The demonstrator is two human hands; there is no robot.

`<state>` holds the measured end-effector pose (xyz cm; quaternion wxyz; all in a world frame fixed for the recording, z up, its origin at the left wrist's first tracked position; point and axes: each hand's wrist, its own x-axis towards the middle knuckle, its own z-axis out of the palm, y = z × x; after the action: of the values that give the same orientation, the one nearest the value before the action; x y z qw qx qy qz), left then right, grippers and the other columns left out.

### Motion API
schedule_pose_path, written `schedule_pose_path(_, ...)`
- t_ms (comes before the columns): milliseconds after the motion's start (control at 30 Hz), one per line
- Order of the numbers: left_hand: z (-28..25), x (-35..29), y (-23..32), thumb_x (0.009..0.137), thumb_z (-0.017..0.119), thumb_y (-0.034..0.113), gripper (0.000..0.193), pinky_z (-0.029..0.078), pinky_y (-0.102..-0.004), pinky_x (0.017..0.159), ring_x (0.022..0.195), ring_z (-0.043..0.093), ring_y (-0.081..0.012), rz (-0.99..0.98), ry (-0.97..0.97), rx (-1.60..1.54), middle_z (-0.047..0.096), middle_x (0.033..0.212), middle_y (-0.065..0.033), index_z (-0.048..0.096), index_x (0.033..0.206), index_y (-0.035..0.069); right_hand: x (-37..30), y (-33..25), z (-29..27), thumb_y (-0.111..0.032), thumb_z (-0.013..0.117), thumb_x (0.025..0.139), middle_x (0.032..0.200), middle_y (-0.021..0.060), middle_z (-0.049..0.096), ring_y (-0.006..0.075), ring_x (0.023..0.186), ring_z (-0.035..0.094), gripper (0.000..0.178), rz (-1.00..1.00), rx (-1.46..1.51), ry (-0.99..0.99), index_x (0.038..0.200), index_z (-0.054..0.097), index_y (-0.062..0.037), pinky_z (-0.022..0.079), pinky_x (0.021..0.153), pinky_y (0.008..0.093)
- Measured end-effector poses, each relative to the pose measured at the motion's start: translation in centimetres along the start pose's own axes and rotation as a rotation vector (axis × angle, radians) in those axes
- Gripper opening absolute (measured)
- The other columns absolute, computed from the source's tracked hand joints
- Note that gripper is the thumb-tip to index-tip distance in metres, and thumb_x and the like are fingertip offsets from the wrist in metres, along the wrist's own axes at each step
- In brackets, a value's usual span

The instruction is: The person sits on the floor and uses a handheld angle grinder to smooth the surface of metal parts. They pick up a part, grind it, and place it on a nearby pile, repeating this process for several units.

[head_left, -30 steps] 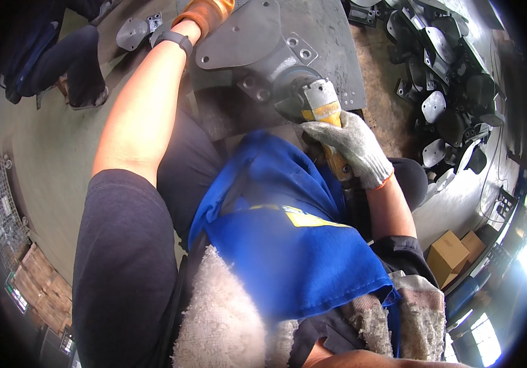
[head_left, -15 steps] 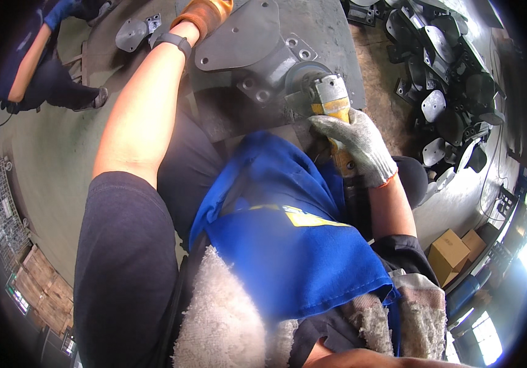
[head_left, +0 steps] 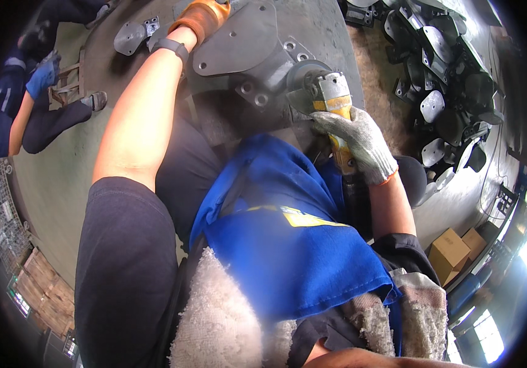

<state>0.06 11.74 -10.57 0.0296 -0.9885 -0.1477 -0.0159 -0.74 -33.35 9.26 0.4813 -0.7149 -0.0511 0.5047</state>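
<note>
A grey metal bracket [head_left: 239, 40] lies on the dark counter [head_left: 334, 40] at the upper middle of the view, its broad rounded plate uppermost and two tabs with paired holes showing beyond the plate's right and lower edges. At its lower right is a yellow-and-silver angle grinder [head_left: 335, 105]; the round disc [head_left: 300, 75] overlaps the bracket in view, though I cannot tell whether they touch. The right hand [head_left: 365, 141], in a pale knit glove, has its grip wrapped around the grinder's body. The left hand [head_left: 205, 18], in an orange glove, is at the plate's upper left edge; its fingers are partly hidden, so I cannot tell how narrow its grip is. A dark band [head_left: 171, 46] circles the left wrist.

Past that wrist is a smaller metal piece [head_left: 130, 38]. A blue cloth [head_left: 294, 251] with a yellow patch covers the person's front. To the right is a heap of similar metal parts [head_left: 433, 105], with cardboard boxes [head_left: 447, 253] farther down. At far left is a co-worker's blue-gloved hand [head_left: 44, 75].
</note>
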Motion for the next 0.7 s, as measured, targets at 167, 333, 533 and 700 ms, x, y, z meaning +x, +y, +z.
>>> schedule_pose_path(167, 0.2, -0.1, -0.5, 0.099, 0.055, 0.019, 0.025, 0.057, -0.0418, 0.092, 0.105, 0.072, -0.0331, 0.017, 0.000, 0.023, 0.075, 0.110, -0.0191, 0.074, 0.111, 0.007, 0.6, -0.8, 0.3, -0.028, 0.077, 0.094, 0.088, 0.0047, 0.072, 0.0098, 0.066, 0.066, 0.034, -0.003, -0.087, -0.015, 0.115, 0.069, -0.0022, 0.053, 0.058, 0.0248)
schedule_pose_path(333, 0.3, -0.1, -0.4, 0.098, 0.055, 0.018, 0.025, 0.057, -0.0418, 0.092, 0.105, 0.072, -0.0329, 0.037, 0.000, 0.040, 0.075, 0.110, -0.0191, 0.074, 0.111, 0.007, 0.1, -0.8, 0.2, -0.029, 0.077, 0.094, 0.091, 0.0044, 0.072, 0.0098, 0.068, 0.066, 0.035, 0.008, 0.102, 0.009, 0.116, 0.070, -0.0021, 0.053, 0.059, 0.0244)
schedule_pose_path(533, 0.8, 0.3, -0.8, 0.098, 0.056, 0.018, 0.025, 0.057, -0.0418, 0.092, 0.105, 0.072, -0.0327, 0.086, 0.004, 0.084, 0.075, 0.110, -0.0190, 0.074, 0.110, 0.007, 0.9, -0.2, 0.5, -0.028, 0.075, 0.096, 0.091, 0.0038, 0.072, 0.0098, 0.073, 0.067, 0.034, -0.065, 0.056, -0.026, 0.118, 0.070, -0.0024, 0.053, 0.062, 0.0235)
schedule_pose_path(700, 2.5, 1.2, -3.1, 0.097, 0.056, 0.018, 0.024, 0.058, -0.0418, 0.092, 0.104, 0.072, -0.0325, 0.236, 0.027, 0.224, 0.075, 0.109, -0.0190, 0.074, 0.110, 0.007, 0.0, -0.2, -0.3, -0.028, 0.078, 0.094, 0.092, 0.0052, 0.072, 0.0115, 0.071, 0.067, 0.036, -0.038, 0.084, 0.062, 0.117, 0.069, -0.0016, 0.055, 0.063, 0.0247)
